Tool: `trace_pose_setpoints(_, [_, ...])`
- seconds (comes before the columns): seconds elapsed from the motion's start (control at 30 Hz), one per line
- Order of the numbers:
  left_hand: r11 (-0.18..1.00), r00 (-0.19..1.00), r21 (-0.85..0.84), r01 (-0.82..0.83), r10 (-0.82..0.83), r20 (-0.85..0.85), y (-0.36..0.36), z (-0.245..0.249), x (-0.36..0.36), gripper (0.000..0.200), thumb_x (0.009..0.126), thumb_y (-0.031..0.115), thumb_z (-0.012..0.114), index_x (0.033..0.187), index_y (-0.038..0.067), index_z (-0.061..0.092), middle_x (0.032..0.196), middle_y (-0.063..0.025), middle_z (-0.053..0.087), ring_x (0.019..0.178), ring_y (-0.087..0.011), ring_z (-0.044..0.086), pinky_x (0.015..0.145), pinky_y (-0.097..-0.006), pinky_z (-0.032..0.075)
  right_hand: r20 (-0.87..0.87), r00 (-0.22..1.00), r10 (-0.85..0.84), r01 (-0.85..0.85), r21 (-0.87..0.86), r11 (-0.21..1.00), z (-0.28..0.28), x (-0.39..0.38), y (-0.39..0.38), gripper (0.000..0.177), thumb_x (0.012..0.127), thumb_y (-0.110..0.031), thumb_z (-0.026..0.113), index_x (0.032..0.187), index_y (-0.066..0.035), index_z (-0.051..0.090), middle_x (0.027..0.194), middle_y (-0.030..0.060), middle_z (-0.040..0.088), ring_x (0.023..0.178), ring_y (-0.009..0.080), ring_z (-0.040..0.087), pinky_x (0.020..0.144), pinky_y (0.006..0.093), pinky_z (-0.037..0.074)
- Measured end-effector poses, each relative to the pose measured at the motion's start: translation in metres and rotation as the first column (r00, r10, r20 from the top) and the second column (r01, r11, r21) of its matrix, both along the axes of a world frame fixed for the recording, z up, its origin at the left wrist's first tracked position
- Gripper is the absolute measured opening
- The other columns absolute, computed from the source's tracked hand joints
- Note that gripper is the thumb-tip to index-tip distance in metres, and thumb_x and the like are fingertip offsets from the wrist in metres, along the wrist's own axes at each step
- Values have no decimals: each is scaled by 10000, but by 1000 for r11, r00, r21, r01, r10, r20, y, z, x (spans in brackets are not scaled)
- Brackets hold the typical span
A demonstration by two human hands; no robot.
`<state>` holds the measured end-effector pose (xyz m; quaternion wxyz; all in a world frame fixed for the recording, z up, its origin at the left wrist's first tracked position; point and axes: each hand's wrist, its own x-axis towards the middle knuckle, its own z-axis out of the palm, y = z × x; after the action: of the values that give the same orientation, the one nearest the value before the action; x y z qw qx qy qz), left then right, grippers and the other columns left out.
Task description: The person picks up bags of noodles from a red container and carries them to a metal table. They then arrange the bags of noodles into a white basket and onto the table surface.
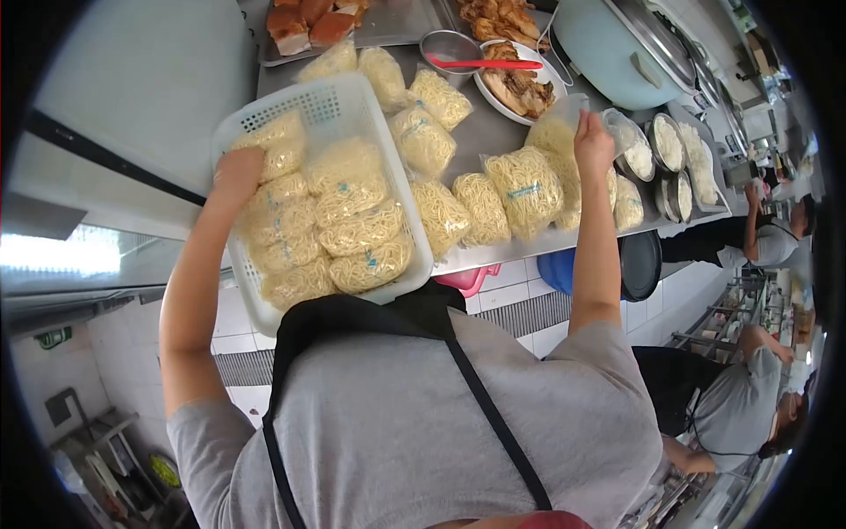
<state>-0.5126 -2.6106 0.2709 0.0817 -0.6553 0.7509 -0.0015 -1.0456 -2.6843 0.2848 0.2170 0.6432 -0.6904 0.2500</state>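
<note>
I cannot read the tiny blue print on the plump, clear plastic bag of yellow noodles (525,201). The bare left hand (239,168) hides its fingertips from me. The top edge crops my view of the grey metal tray of browned meat (401,25).

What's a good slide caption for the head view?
Left hand on a noodle bag in a pale basket, right hand holding another noodle bag by its plastic.

Left arm (188,328) and right arm (598,251) reach forward, right fingers (585,130) pinched
</note>
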Motion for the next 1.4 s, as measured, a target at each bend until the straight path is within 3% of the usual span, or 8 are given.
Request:
trace_pose_setpoints(0.23, [919,991,394,21,-70,111,-12,51,-4,306,700,40,592,1006,29,598,998,-186,616,975,-323,579,819,-386,473,-116,870,478,-492,-155,857,97,32,-5,104,841,-167,612,857,-73,652,763,147,636,671,300,617,576,333,484])
trace_pose_setpoints(0.37, [902,790,-270,337,-427,-440,-18,121,-61,562,757,100,641,1276,114,427,1320,-115,428,1137,-259,492,973,-370,410,53,707,706,-696,-128,707,171,81,9,95,817,-81,625,892,-34,660,790,103,666,652,240,628,601,296,487])
trace_pose_setpoints(0.57, [472,451,-704,531,-860,-237,-22,180,-136,526,739,324,695,1158,45,544,1364,-101,382,1275,-288,328,1033,-413,307,-82,87,993,-995,-55,83,189,187,24,51,771,-123,663,792,-78,674,638,58,594,577,213,569,519,299,438])
trace_pose_setpoints(0.93, [701,559,-442,560,-713,-423,72,184,-45,253,727,174,715,590,23,565,1247,-131,492,1160,-314,451,931,-410,375,-151,8,989,-1000,17,10,161,219,77,323,594,-290,759,544,-97,505,554,-6,422,606,193,419,662,321,350])
trace_pose_setpoints(1.17, [875,192,-421,239,-467,-863,69,105,-14,757,690,253,731,1336,144,351,1331,-66,414,1215,-234,425,1025,-365,318,-28,53,998,-996,-73,51,138,227,73,382,563,-292,777,509,-77,466,615,23,381,614,209,409,566,311,348])
trace_pose_setpoints(1.23, [921,501,-245,302,-372,-781,73,56,-40,774,724,296,712,1371,122,324,1355,-82,394,1260,-243,370,1046,-352,279,-40,92,995,-989,-117,87,133,232,70,402,563,-296,781,492,-74,454,615,23,385,624,215,415,549,312,345])
trace_pose_setpoints(1.33, [909,311,-390,144,-416,-855,70,40,-85,512,826,330,617,1263,95,491,1231,-93,526,1153,-202,475,988,-314,343,-26,157,987,-955,-260,145,115,237,65,338,565,-238,808,633,-67,525,696,22,443,689,186,440,632,311,401])
trace_pose_setpoints(1.4, [995,45,-72,-73,-69,-997,57,33,-93,342,899,341,514,1068,72,640,1009,-81,643,979,-145,558,881,-275,413,610,-316,726,-697,-669,259,89,247,63,432,618,-174,797,966,-55,571,919,37,536,867,157,498,795,293,427])
